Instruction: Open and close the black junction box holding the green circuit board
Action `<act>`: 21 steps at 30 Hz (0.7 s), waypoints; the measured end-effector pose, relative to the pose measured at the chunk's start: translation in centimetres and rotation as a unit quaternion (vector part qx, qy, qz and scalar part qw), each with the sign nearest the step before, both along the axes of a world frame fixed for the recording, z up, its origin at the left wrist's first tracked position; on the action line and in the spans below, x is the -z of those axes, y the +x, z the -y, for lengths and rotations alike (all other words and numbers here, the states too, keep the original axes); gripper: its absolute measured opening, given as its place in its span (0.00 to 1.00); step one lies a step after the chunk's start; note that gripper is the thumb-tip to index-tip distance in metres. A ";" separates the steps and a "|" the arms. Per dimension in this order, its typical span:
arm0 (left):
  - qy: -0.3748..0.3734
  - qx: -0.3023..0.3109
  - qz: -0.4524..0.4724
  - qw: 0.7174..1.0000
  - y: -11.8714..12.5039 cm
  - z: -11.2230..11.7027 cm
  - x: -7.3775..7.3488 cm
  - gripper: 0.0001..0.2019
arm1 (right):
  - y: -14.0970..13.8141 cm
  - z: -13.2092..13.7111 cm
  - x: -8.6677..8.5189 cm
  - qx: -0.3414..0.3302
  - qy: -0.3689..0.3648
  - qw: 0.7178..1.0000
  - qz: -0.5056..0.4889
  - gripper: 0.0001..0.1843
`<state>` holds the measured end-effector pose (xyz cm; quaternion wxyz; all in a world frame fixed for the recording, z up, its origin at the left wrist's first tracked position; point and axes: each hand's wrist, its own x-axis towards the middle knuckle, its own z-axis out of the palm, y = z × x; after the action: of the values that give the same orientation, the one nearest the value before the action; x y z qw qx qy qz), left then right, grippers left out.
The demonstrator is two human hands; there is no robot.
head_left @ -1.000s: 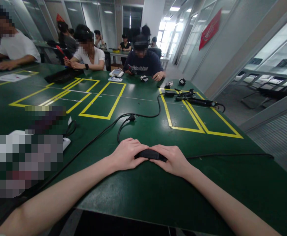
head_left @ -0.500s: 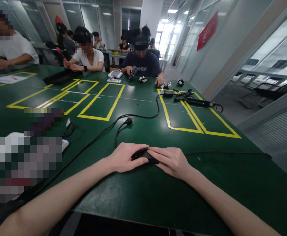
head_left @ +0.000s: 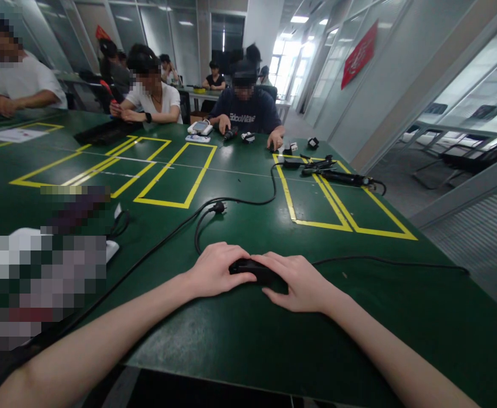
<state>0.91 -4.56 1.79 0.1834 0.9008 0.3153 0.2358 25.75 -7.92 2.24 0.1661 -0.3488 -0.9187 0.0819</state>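
Observation:
Near the front of the table, both hands are on a black power adapter (head_left: 260,272). Around its left end, my left hand (head_left: 217,271) is closed, thumb at the near side. My right hand (head_left: 301,280) grips the right end, its fingers over the far side and top and its thumb at the near side. From the left side a black cord curves to a two-pin plug (head_left: 219,207), which lies on the table beyond my left hand. A thin black cable (head_left: 379,258) runs off to the right. My fingers hide both ends of the adapter.
Yellow tape outlines (head_left: 188,205) mark the green table (head_left: 214,345). A long black cable (head_left: 163,238) crosses it to a pile of black tools (head_left: 337,174). Blurred-out items (head_left: 61,272) lie at left. Across the table, a person (head_left: 248,110) handles a drill (head_left: 230,134); others sit farther left.
My right hand has shifted its hold, thumb now apart from the fingers at the adapter's near side. More of the adapter's top shows. The plug has slid slightly left. The person opposite has lowered the drill.

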 end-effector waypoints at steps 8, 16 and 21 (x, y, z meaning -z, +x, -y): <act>0.054 0.013 0.004 0.998 -0.3 -0.5 0.1 0.18 | 0.0 0.0 1.2 0.006 0.052 0.995 -0.089 0.19; 0.039 0.017 -0.011 0.999 -0.2 -0.3 0.2 0.17 | 0.1 0.0 1.0 -0.004 0.079 0.996 -0.034 0.24; 0.048 0.033 0.020 0.998 -0.6 -0.6 0.4 0.18 | 0.0 0.3 0.6 0.012 0.141 0.990 0.020 0.26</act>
<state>0.35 -3.99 1.42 0.1544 0.9136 0.2697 0.2621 25.70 -8.26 1.67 0.1960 -0.3347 -0.9200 -0.0572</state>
